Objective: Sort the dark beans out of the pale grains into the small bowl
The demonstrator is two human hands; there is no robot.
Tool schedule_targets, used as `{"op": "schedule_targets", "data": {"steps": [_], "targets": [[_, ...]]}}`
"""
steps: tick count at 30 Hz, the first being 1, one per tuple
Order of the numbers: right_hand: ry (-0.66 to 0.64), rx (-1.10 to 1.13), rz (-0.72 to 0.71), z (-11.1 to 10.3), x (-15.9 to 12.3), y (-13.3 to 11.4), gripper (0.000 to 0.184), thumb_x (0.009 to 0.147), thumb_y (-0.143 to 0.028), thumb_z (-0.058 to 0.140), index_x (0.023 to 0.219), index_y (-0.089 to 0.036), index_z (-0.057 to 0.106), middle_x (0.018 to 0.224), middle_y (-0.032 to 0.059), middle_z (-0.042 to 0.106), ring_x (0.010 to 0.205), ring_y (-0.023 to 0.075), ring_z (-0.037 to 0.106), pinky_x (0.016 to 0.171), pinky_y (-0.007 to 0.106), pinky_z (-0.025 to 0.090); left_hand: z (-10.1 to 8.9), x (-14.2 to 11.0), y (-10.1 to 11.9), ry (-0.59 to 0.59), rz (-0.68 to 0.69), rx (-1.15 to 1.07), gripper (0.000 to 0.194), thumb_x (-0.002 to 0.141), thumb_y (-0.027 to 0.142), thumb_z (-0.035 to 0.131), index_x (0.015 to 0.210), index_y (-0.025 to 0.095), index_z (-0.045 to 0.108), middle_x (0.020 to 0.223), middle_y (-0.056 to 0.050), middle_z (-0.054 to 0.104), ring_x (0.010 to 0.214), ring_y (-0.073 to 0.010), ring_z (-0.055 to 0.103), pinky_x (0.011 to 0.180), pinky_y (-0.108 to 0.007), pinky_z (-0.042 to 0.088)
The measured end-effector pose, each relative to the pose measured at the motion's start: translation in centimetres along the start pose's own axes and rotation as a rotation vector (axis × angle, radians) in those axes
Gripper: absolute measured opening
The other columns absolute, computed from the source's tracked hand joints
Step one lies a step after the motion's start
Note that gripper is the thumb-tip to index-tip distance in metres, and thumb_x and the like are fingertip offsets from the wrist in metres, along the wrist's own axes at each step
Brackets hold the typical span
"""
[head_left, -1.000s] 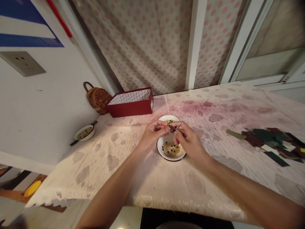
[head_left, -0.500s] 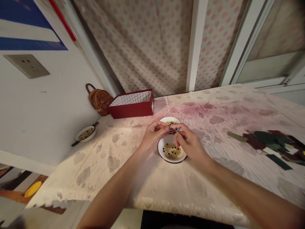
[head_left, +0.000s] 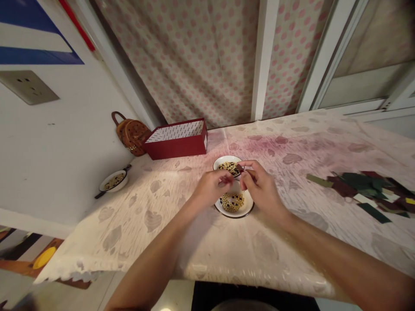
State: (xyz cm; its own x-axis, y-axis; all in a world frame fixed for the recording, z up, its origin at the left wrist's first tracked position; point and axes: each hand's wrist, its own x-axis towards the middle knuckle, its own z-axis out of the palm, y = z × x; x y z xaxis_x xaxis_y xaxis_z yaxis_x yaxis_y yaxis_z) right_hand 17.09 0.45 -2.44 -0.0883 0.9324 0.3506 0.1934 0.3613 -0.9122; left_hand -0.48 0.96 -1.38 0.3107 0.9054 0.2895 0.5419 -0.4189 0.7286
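**Right fingertips pinch a small dark red piece (head_left: 240,167) above a white dish.**

Well left of the fingers sit a small enamel pan (head_left: 113,181) of beads and a red box (head_left: 177,147). The left hand (head_left: 210,188) has its fingers curled narrowly together, though what they hold, if anything, cannot be told. Since the last view, the right hand (head_left: 259,185) has risen from between the dishes to above the rim of the rear white dish (head_left: 227,158), leaving the hands slightly further apart. Mixed beads (head_left: 228,168) lie just beneath the fingers, and the front white bowl (head_left: 243,211) sits just below them. Dark fabric scraps (head_left: 359,183) lie well right.
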Motion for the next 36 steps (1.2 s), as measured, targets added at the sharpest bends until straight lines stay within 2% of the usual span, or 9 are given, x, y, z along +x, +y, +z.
{"op": "schedule_targets", "data": {"steps": [3,6,11,16,19,23,26,30,36], "targets": [[0.013,-0.002,0.006,0.0,0.0,0.1,0.020,0.093,-0.024,0.047,0.110,-0.022,0.057,0.059,-0.0062,0.055,0.055,0.0145,0.056,0.060,0.028,0.042,0.3,-0.3,0.6,-0.185,0.099,0.276,0.010,0.080,0.014,0.066,0.085,0.021,0.072,0.088,-0.002,0.077,0.083,-0.0212,0.070,0.078,-0.032,0.050],[0.013,-0.007,0.012,0.0,0.0,0.1,0.020,0.093,-0.024,0.047,0.110,-0.023,0.058,0.058,-0.0065,0.055,0.055,0.0144,0.055,0.060,0.028,0.042,0.7,-0.3,1.0,-0.254,0.180,0.423,0.013,0.077,0.012,0.067,0.085,0.021,0.072,0.093,-0.005,0.078,0.089,-0.0259,0.071,0.084,-0.037,0.050],[-0.001,-0.011,0.017,0.0,0.0,0.1,0.021,0.094,-0.025,0.048,0.112,-0.022,0.057,0.059,-0.0064,0.055,0.056,0.0145,0.055,0.061,0.028,0.042,0.9,-0.4,1.5,-0.290,0.187,0.506,0.015,0.078,0.009,0.062,0.086,0.019,0.071,0.095,-0.007,0.078,0.091,-0.0283,0.071,0.086,-0.040,0.051],[0.006,-0.010,0.001,0.1,0.0,0.1,0.020,0.094,-0.026,0.047,0.110,-0.022,0.058,0.060,-0.0063,0.054,0.056,0.0143,0.055,0.061,0.028,0.042,0.7,-0.6,2.0,-0.235,0.100,0.520,0.014,0.075,0.009,0.062,0.083,0.019,0.068,0.084,-0.006,0.075,0.080,-0.0251,0.070,0.075,-0.035,0.051],[0.007,0.000,-0.002,0.0,0.0,0.1,0.020,0.094,-0.026,0.047,0.111,-0.022,0.058,0.060,-0.0062,0.054,0.056,0.0144,0.055,0.060,0.028,0.042,0.5,-0.6,1.8,-0.118,-0.002,0.297,0.017,0.073,0.009,0.063,0.085,0.020,0.066,0.080,-0.002,0.073,0.075,-0.0201,0.067,0.069,-0.030,0.050],[-0.021,0.007,-0.010,0.1,-0.1,0.0,0.020,0.094,-0.027,0.047,0.111,-0.022,0.057,0.059,-0.0061,0.054,0.054,0.0143,0.052,0.058,0.028,0.040,0.2,-0.1,0.9,0.030,-0.097,-0.300,0.011,0.075,0.012,0.067,0.083,0.018,0.063,0.078,0.000,0.069,0.074,-0.0142,0.066,0.074,-0.027,0.052],[-0.062,0.023,-0.010,0.2,-0.3,0.0,0.020,0.095,-0.028,0.047,0.112,-0.022,0.056,0.058,-0.0065,0.054,0.054,0.0142,0.052,0.058,0.028,0.040,-0.1,0.3,0.4,0.080,-0.194,-0.606,0.015,0.074,0.019,0.076,0.080,0.016,0.062,0.077,-0.001,0.068,0.073,-0.0118,0.065,0.077,-0.027,0.052],[-0.121,0.041,0.011,0.4,-0.5,-0.1,0.022,0.095,-0.029,0.047,0.113,-0.022,0.056,0.057,-0.0071,0.053,0.054,0.0145,0.052,0.058,0.028,0.041,-0.2,0.5,0.2,0.119,-0.326,-0.840,0.026,0.072,0.025,0.084,0.083,0.015,0.063,0.078,0.000,0.070,0.074,-0.0111,0.066,0.079,-0.028,0.053],[-0.157,0.038,-0.004,0.4,-0.4,-0.4,0.023,0.095,-0.030,0.046,0.113,-0.020,0.057,0.057,-0.0067,0.053,0.053,0.0145,0.053,0.056,0.028,0.040,0.1,0.6,0.0,0.135,-0.353,-0.993,0.031,0.066,0.023,0.089,0.083,0.014,0.064,0.080,-0.001,0.072,0.075,-0.0110,0.068,0.083,-0.029,0.053]]}}
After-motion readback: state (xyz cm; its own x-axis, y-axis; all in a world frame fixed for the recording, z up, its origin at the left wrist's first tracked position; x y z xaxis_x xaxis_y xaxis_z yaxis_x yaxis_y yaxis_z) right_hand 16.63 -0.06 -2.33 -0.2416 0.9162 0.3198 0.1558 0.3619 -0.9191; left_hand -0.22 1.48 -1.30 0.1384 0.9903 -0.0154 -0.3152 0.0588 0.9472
